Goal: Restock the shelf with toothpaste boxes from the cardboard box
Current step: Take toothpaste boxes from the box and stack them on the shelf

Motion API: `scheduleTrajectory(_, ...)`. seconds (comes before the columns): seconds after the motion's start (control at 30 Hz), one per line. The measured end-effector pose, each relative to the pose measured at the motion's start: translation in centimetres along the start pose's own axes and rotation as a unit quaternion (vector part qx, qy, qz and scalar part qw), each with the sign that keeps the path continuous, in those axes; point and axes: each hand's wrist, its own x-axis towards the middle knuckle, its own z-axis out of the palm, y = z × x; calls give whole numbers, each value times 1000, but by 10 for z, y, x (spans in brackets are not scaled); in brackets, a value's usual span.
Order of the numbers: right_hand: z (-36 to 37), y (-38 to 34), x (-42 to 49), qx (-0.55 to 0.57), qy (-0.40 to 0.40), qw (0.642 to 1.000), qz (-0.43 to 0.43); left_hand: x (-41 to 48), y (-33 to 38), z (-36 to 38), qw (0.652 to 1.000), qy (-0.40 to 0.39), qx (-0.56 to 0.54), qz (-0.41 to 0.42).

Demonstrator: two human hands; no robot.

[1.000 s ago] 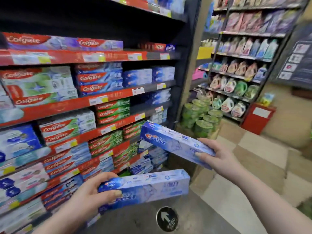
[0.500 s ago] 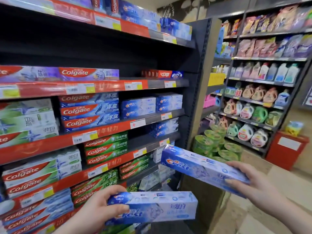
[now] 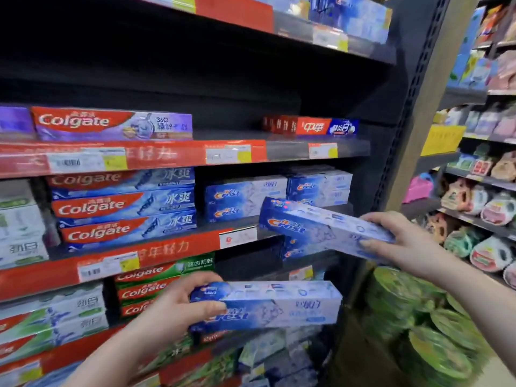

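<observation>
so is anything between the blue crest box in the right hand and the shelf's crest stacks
Nothing visible. The right hand's blue cardboard Crest box ends just in front of the shelved Crest stacks; the left hand's second box sits lower.

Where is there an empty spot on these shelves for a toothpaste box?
Bare shelf lies between the purple Colgate box and the red boxes. The shelf below is crowded with the blue Colgate stack and Crest stacks.

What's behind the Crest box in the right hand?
Stacked Crest boxes on the shelf; the held box in the right hand covers the right stack's lower part, hiding how many lie there.
</observation>
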Motion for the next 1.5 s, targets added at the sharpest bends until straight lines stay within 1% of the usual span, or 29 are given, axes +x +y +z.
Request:
scheduleTrajectory(0.13, 22, 25, 93, 19, -33, 998, -55, 16, 4, 8, 996, 92, -15, 12)
scheduleTrajectory(0.2, 36, 34, 135, 35, -58, 994, -90, 20, 3, 17, 989, 146, -37, 0)
scheduleTrajectory(0.27, 49, 37, 169, 41, -89, 986, -132, 19, 9, 30, 981, 183, -62, -13)
scheduleTrajectory(0.4, 77, 35, 213, 53, -142, 963, -222, 12, 10, 53, 962, 260, -72, -31)
scheduleTrajectory(0.5, 97, 31, 232, 67, -154, 954, -248, 6, 12, 67, 947, 305, -88, -40)
scheduleTrajectory(0.63, 114, 26, 240, 74, -156, 952, -252, 5, 10, 70, 943, 318, -84, -55)
scheduleTrajectory(0.8, 126, 24, 247, 67, -156, 956, -239, 15, 10, 56, 942, 323, -53, -73)
scheduleTrajectory(0.93, 130, 25, 244, 45, -149, 959, -237, 23, 6, 46, 945, 313, -58, -71)
scheduleTrajectory(1.07, 135, 26, 236, 49, -115, 966, -226, 30, 4, 41, 952, 295, -58, -63)
scheduleTrajectory(1.23, 137, 28, 230, 18, -102, 970, -220, 37, 4, 38, 951, 297, -57, -62)
scheduleTrajectory(1.37, 137, 26, 228, 1, -98, 972, -213, 38, 8, 36, 953, 292, -59, -57)
scheduleTrajectory(1.5, 135, 26, 229, 12, -107, 972, -210, 42, 12, 33, 954, 285, -75, -46)
